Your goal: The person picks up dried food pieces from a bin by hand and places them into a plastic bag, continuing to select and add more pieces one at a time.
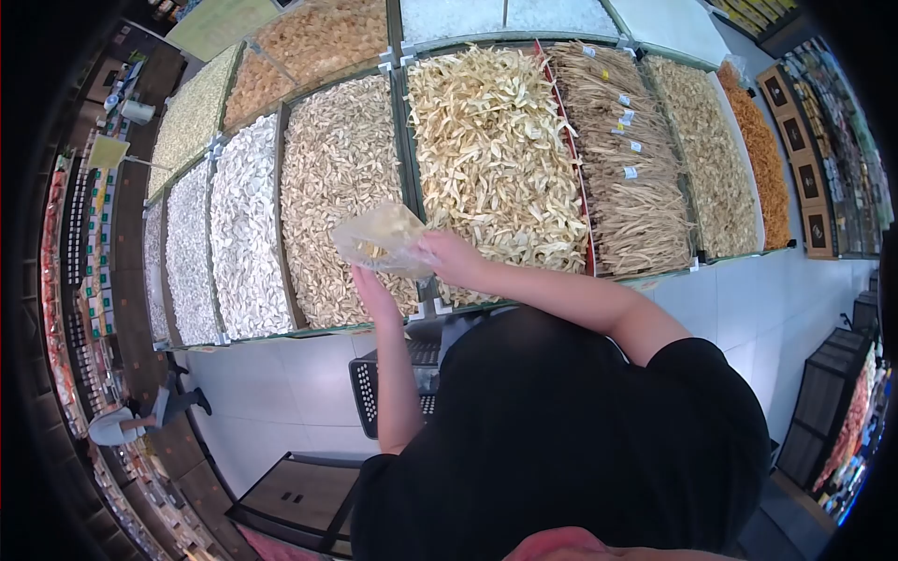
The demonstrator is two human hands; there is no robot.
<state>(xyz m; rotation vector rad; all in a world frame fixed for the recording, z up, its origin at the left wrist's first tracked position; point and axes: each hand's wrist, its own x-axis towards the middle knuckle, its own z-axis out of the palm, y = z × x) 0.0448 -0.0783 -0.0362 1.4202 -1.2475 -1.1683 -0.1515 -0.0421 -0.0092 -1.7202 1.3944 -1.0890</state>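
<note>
A clear plastic bag point(365, 233) with a few pale dried slices in it is held up over the bins. My right hand point(452, 259) is closed on the bag's right side. My left hand point(376, 294) supports it from the lower left, with some of its fingers hidden behind the plastic. Below the bag lies a bin of small dried slices point(341, 140). To its right is a bin of larger yellowish dried strips point(496, 140), close to my right hand.
White dried slices point(245, 224) fill a bin to the left. Bundled brown stalks point(636, 187) with labels lie to the right. A black shopping basket point(363, 397) stands below my left arm. Another person point(122, 423) is in the aisle at far left.
</note>
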